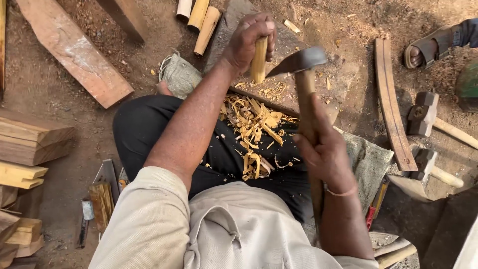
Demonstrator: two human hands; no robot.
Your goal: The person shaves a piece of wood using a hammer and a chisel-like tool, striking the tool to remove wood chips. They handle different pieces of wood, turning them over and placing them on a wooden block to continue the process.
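Wooden peg [259, 60]: short, pale yellow, held upright on a grey stone block [234, 20] at the far middle of the scene. Its lower end looks tapered, though the cut face is partly hidden.

Left hand [247, 40]: fingers closed around the top of the peg, steadying it on the block.

Right hand [323, 149]: fingers wrapped tight on the wooden handle of a hatchet [298, 62]. The metal head stands just right of the peg, its edge pointing at the peg's lower part; whether it touches cannot be told.

Shavings [254, 129]: a loose heap of yellow curls and chips on the person's black trousers and on the near edge of the block. Judging by the heap, a good deal of wood is already off; how much trimming is left cannot be read here.

Three more pegs [199, 20]: lying side by side at the far edge, just left of the block.

Planks [74, 50]: on the dirt floor, far left; stacked offcuts [25, 149] at the left edge.

Curved strip of wood [393, 109]: on the ground to the right.

Two mallets [423, 114]: right of the strip.

Sandalled foot [428, 47]: another person's, far right corner.
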